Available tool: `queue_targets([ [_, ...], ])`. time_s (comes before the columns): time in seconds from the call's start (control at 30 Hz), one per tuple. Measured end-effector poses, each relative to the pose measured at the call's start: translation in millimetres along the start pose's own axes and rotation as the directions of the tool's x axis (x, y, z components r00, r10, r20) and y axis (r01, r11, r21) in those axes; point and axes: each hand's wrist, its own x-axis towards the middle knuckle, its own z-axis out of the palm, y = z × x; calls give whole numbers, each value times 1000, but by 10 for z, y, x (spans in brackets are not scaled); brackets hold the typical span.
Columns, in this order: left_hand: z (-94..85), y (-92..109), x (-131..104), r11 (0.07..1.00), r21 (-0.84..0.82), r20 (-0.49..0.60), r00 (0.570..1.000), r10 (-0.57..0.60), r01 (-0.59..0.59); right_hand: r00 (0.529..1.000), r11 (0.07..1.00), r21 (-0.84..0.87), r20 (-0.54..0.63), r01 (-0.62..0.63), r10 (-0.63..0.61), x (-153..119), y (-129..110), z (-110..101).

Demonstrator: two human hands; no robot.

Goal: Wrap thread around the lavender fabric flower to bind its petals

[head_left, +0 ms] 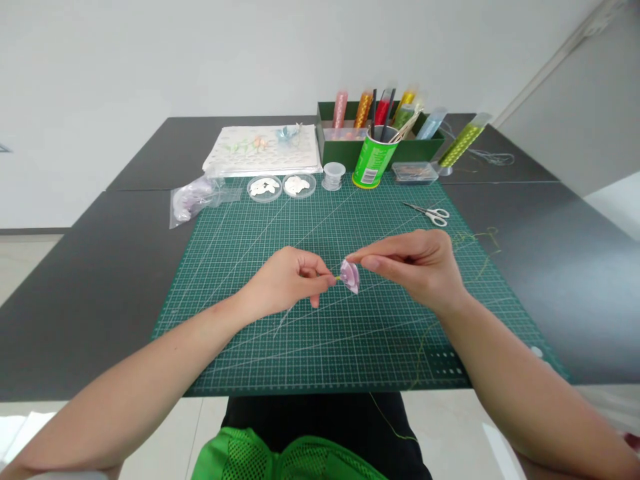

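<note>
Between my hands, above the green cutting mat, a small pale-lilac artificial flower (351, 277) lies on its side, its petals facing right. My left hand (295, 280) is closed, pinching the flower's short yellowish stem between thumb and fingertips. Thin pale wire ends (283, 321) trail down below that hand. From the right, my right hand (415, 267) reaches in with thumb and forefinger close together, the fingertips at the upper edge of the petals. How firmly they grip the petal is hard to see.
The cutting mat (240, 267) covers the dark table's middle. White-handled scissors (436, 215) lie right of centre, near loose yellow-green thread (475, 240). Behind stand two dishes of white pieces (265, 189), a spool (333, 176), a green can (374, 160) and a green box (340, 152). A plastic bag (193, 199) lies left.
</note>
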Motion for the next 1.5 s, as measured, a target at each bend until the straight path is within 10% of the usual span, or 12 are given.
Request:
queue_targets([
  [0.7,32,87,-126,998,-16,112,992,58,-56,986,976,-150,34,-157,163,71,179,79],
  [1.13,-132,75,-55,965,-63,-324,920,220,-253,832,895,-230,334,-383,443,170,247,-86],
  [1.5,-179,39,15,984,60,-419,890,179,-169,826,946,-84,468,-312,314,148,163,-190],
])
